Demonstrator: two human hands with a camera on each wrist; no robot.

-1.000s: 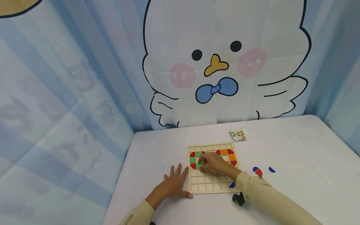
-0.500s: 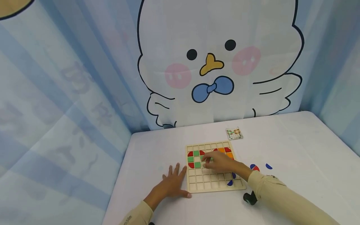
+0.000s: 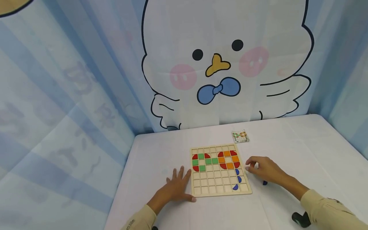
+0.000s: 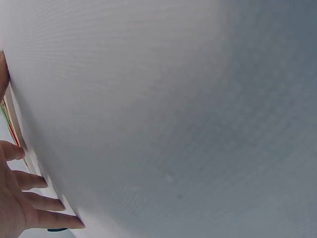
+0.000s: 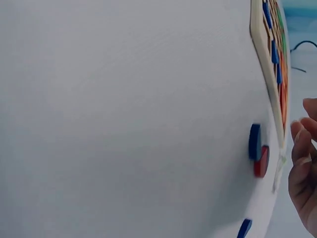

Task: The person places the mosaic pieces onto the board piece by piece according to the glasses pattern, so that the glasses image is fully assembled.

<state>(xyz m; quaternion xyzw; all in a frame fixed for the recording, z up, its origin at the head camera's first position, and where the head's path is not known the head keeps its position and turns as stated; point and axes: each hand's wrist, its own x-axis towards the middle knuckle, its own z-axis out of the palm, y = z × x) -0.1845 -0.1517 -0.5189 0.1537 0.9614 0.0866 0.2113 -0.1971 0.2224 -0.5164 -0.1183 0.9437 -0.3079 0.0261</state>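
Observation:
A wooden grid board (image 3: 212,182) lies on the table, with green squares (image 3: 215,160), orange squares (image 3: 230,165) and red rounded pieces (image 3: 223,166) set in its cells. Down its right side are 3 blue rounded pieces (image 3: 235,187). My left hand (image 3: 176,188) rests spread on the table, fingertip and thumb at the board's left edge. Just right of the board hovers my right hand (image 3: 265,169), fingers loosely bent and nothing visible in them. Below it shows a blue piece (image 3: 264,183); the right wrist view has a red piece (image 5: 261,163) against a blue one (image 5: 254,142).
Behind the board's right corner lies a small pattern card (image 3: 240,136). Another blue piece (image 5: 244,228) is on the table in the right wrist view. A patterned curtain (image 3: 218,111) hangs right behind the table's far edge.
My right hand has moved from over the board's middle to the table at its right, uncovering the green, orange and blue pieces and covering loose ones. The left hand has stayed put.

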